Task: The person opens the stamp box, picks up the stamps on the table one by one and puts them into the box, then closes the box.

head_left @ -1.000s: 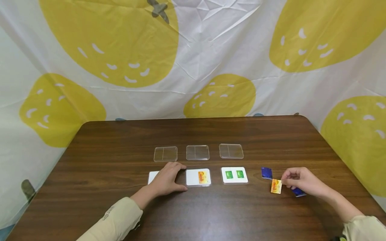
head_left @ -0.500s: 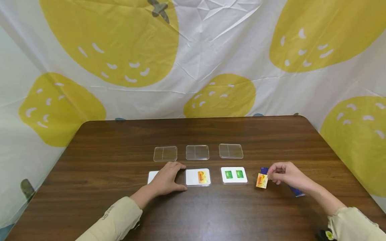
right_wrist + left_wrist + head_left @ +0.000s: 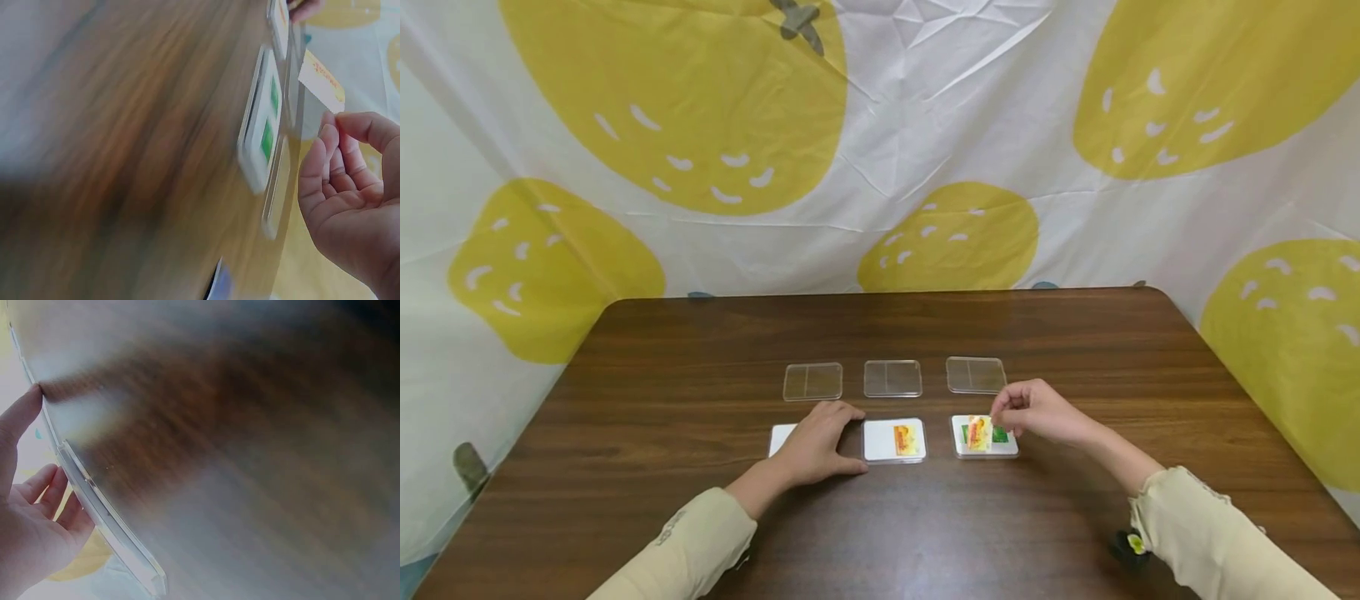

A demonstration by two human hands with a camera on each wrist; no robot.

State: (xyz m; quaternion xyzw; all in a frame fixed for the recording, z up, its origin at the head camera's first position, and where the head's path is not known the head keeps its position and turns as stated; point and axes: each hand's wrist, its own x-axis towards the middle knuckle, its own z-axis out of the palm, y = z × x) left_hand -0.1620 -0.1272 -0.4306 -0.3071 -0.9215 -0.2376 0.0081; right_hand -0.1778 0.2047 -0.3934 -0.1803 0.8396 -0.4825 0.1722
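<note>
My right hand [image 3: 1037, 410] pinches a yellow-orange stamp [image 3: 978, 432] by its edge between thumb and fingertip. In the head view the stamp overlaps the right clear case [image 3: 987, 453], which has a white insert with two green stamps [image 3: 267, 140]. My left hand [image 3: 820, 446] rests low on the table with thumb and fingers spread, holding nothing. It partly covers the left case with a white insert [image 3: 780, 437]. Its thumb and fingertips lie near the left edge of the middle case [image 3: 877, 439], where an orange stamp [image 3: 906, 440] sits on the insert's right half.
Behind the cases lie three clear lids in a row: left [image 3: 813, 382], middle [image 3: 892, 379], right [image 3: 975, 376]. A blue piece [image 3: 220, 284] lies at the bottom of the right wrist view. The brown table [image 3: 925, 542] meets a lemon-patterned cloth [image 3: 917, 158] behind.
My right hand has carried the yellow-orange stamp leftward from beside the blue pieces to over the right case. The blue pieces are now out of sight in the head view. My left hand stays put.
</note>
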